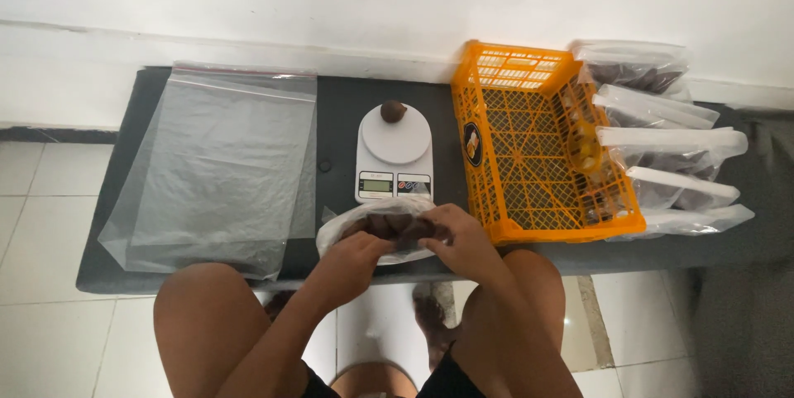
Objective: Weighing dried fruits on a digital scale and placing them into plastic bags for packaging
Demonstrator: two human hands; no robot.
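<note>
Clear bag [376, 233] of dark brown pieces lies at the bench's [339, 109] front edge, before the scale [394, 154]. Left hand [357, 259] and right hand [455, 237] pinch its mouth, fingers closed on plastic. Contents partly hidden.

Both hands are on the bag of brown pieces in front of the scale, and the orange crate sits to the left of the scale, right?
Not quite. The head view shows the orange crate to the right of the scale, not the left. The rest holds: the left hand and right hand are on the bag of brown pieces in front of the scale.
</note>
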